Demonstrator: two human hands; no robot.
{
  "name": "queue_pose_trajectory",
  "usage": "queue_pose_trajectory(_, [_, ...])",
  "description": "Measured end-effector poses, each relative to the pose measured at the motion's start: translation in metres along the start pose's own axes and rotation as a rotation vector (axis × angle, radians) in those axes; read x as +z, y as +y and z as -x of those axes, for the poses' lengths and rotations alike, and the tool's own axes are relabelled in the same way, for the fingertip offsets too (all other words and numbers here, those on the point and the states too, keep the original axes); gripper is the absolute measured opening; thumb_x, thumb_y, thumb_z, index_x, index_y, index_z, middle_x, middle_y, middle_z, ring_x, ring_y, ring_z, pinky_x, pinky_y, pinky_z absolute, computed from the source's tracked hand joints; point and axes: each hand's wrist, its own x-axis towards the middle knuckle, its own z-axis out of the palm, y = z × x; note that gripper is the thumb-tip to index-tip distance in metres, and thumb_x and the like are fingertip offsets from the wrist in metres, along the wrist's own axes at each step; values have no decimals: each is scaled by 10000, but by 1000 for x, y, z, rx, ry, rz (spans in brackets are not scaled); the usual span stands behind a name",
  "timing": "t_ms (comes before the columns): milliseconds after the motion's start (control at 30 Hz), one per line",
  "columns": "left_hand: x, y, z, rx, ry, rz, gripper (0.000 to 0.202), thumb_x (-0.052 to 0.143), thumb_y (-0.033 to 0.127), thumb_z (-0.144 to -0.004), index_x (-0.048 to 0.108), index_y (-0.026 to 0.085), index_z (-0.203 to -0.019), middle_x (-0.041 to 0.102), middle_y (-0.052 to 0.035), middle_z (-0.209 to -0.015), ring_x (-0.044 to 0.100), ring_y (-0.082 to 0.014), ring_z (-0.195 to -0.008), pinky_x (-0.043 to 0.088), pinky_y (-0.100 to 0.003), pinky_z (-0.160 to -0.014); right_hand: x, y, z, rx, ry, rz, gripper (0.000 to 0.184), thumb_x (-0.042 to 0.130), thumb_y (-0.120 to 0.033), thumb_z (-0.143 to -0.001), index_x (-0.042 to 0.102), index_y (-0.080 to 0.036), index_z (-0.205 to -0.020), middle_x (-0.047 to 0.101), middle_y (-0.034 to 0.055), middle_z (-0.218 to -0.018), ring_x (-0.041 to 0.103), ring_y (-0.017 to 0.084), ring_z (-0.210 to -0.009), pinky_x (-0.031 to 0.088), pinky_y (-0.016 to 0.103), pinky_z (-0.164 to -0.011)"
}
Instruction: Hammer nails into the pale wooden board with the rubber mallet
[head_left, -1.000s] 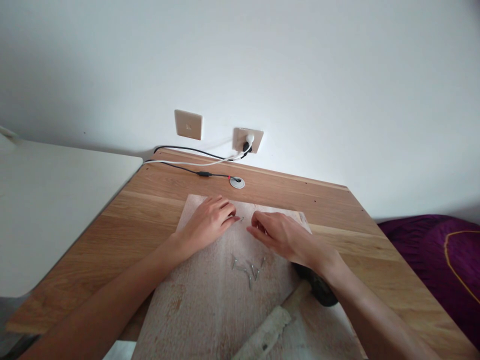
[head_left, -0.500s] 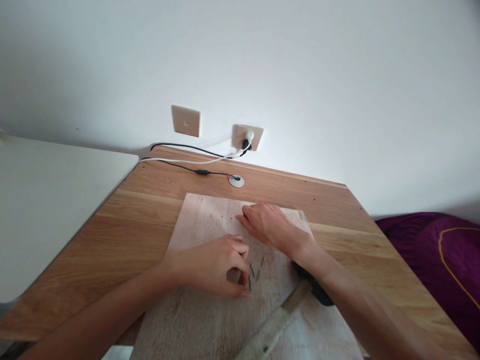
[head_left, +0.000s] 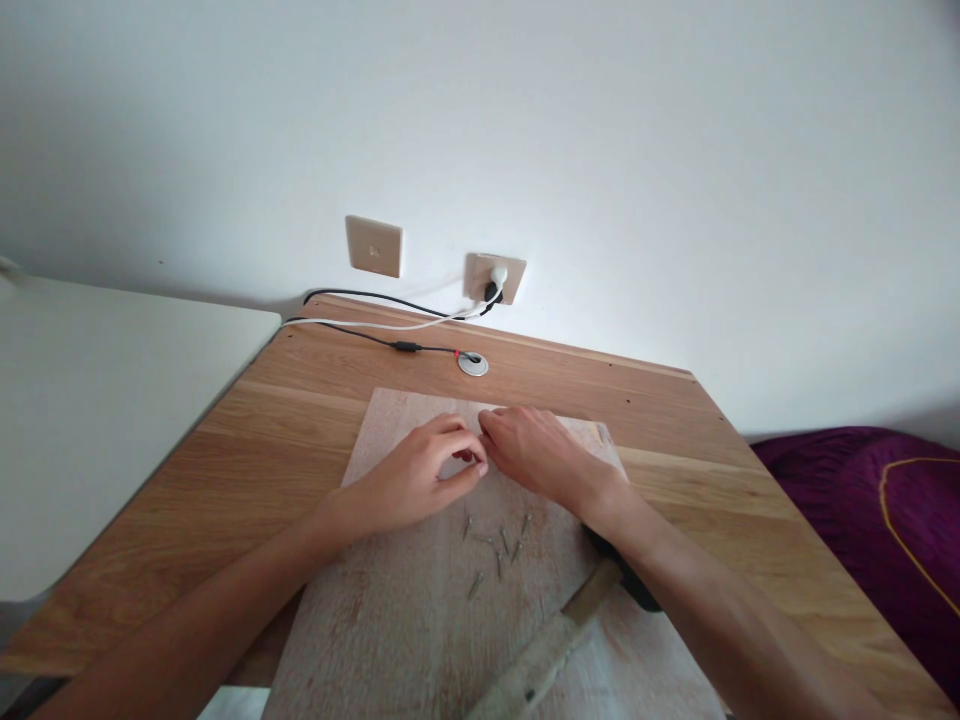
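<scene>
A pale wooden board (head_left: 390,620) lies on the desk under both of my hands. My left hand (head_left: 420,475) is above its far half, thumb and fingertips closed in a pinch right beside my right hand's fingers. My right hand (head_left: 536,450) rests near the board's far edge with its fingers curled together. Whatever either hand holds is too small or hidden. Several loose nails (head_left: 499,563) lie scattered on the board nearer to me. A hammer (head_left: 536,660) with a wooden handle lies at the board's right, its dark head partly covered by my right forearm.
The wooden desk (head_left: 247,440) stands against a white wall. Black and white cables (head_left: 375,325) run along its back to a wall socket (head_left: 480,275) and a round cable grommet (head_left: 472,364). A white surface (head_left: 112,400) adjoins on the left, and purple fabric (head_left: 840,490) is on the right.
My left hand has moved up and away from the nails to meet my right hand, uncovering more nails. My right hand has barely shifted. The hammer stays put.
</scene>
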Motion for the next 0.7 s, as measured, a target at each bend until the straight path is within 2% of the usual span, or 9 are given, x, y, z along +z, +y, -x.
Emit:
queue_pose_trajectory(133, [-1, -6, -2, -59, 103, -22, 68, 615, 205, -932, 681, 192, -929, 663, -37, -967, 637, -187, -945, 516, -326, -899, -3, -4, 4, 0, 22, 11, 202, 470, -116, -991, 667, -163, -981, 759, 92, -912, 743, 263, -820, 394, 306, -613])
queue_pose_trajectory(267, [-4, -9, -5, -122, 211, -27, 94, 605, 208, -937, 693, 197, -971, 673, -38, -970, 636, -181, -925, 518, -327, -869, -5, -6, 5, 1, 51, 7, 220, 446, -113, -996, 657, -166, -1029, 757, 85, -931, 732, 249, -807, 361, 312, -604])
queue_pose_trajectory(433, [-6, -16, -6, -144, 312, -59, 86, 616, 214, -933, 689, 191, -973, 668, -41, -981, 638, -172, -916, 533, -327, -876, -6, -5, 10, 30, 137, -4, 174, 491, -105, -968, 647, -181, -970, 749, 63, -900, 703, 216, -747, 285, 321, -579])
queue_pose_trajectory(533, [-7, -22, -6, -163, 345, -99, 74, 629, 208, -926, 687, 188, -967, 656, -41, -987, 635, -173, -921, 532, -331, -889, -6, -2, 22, 7, 160, -20, 149, 508, -136, -987, 637, -193, -941, 725, 39, -858, 672, 191, -684, 253, 319, -561])
queue_pose_trajectory(633, [-9, -26, -5, -169, 362, -127, 77, 626, 215, -932, 686, 187, -971, 651, -45, -990, 633, -181, -933, 527, -347, -898, -1, -1, 42, -75, 125, -150, 26, 624, -219, -980, 635, -198, -969, 722, 19, -897, 670, 172, -704, 302, 292, -575])
queue_pose_trajectory(700, [-10, -29, -5, -174, 364, -148, 79, 619, 221, -938, 684, 192, -973, 655, -45, -989, 633, -187, -938, 521, -361, -900, 3, 0, 59, -102, 100, -300, 185, 732, -305, -937, 634, -204, -1057, 731, 11, -966, 674, 158, -727, 366, 272, -610])
